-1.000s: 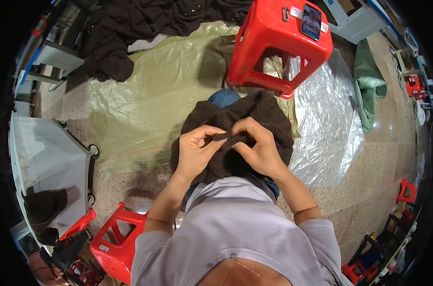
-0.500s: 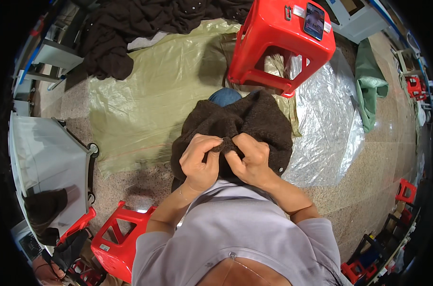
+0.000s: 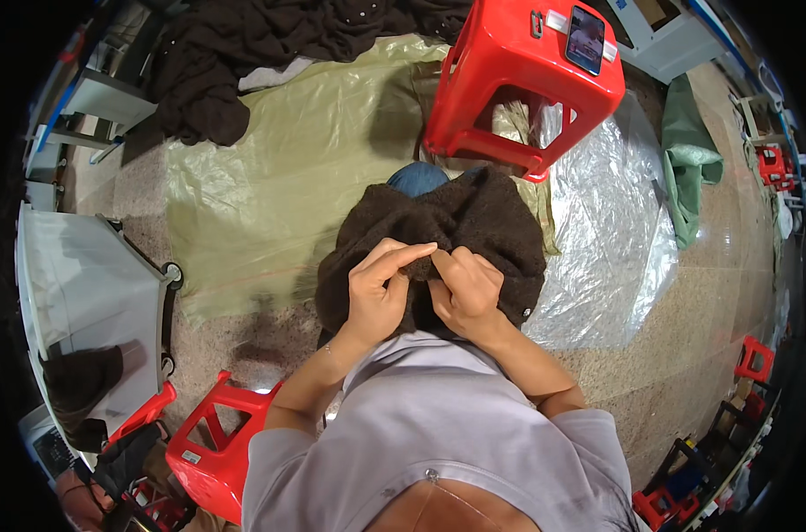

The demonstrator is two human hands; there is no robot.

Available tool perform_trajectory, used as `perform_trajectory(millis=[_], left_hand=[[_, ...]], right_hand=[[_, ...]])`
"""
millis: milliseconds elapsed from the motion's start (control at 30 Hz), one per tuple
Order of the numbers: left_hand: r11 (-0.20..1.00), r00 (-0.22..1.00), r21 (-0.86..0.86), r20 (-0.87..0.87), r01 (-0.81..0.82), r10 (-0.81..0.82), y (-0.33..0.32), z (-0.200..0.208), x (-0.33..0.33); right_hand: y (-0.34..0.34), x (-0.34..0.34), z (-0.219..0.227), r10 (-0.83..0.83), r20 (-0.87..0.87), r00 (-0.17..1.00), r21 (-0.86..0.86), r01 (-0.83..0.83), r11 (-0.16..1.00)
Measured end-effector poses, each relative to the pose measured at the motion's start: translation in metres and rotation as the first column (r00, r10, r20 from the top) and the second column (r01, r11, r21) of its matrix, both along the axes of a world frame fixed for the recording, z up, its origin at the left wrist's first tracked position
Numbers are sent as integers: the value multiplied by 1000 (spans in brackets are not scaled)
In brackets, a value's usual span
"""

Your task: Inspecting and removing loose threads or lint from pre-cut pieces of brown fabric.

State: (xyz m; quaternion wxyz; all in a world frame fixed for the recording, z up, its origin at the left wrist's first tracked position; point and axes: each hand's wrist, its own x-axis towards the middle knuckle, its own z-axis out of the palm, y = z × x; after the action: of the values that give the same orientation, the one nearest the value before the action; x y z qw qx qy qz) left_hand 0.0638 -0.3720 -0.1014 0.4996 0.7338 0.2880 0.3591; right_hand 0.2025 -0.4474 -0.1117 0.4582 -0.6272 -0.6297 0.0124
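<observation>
A dark brown knitted garment (image 3: 500, 217) lies bunched over my lap, with a small shiny button or stud near its right edge. My left hand (image 3: 381, 288) pinches the cloth at the middle, its index finger stretched toward the other hand. Close against it, my right hand (image 3: 467, 288) grips the same fold between thumb and curled fingers. The fingertips of both hands meet over the fabric, so whatever small thing may sit between them is hidden.
Ahead stands a red plastic stool (image 3: 527, 80) bearing a phone (image 3: 585, 40) and a safety pin (image 3: 537, 25). Brown fabric (image 3: 208, 80) heaps at the far left beside yellowish sheeting (image 3: 270, 195). Clear plastic (image 3: 607, 266) spreads at right; another red stool (image 3: 212, 452) stands near left.
My left index finger has stretched out over the fold toward the right hand. The right hand's fingers have shifted slightly on the cloth. The garment stays on my lap.
</observation>
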Motion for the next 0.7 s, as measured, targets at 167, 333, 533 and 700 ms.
perform_trajectory(millis=[167,333,533,700], left_hand=[[997,939,13,-336,-81,81,-11,-17,-12],[466,947,-884,190,49,260,10,15,-34],[655,945,-720,327,230,28,28,81,-19],[679,959,-678,231,281,-166,30,47,13]], right_hand=[[3,36,4,-167,-639,751,-174,71,982],[6,88,1,-239,-751,615,-252,67,965],[11,77,54,-113,-674,730,-243,-75,967],[22,60,54,336,-534,776,-127,-466,876]])
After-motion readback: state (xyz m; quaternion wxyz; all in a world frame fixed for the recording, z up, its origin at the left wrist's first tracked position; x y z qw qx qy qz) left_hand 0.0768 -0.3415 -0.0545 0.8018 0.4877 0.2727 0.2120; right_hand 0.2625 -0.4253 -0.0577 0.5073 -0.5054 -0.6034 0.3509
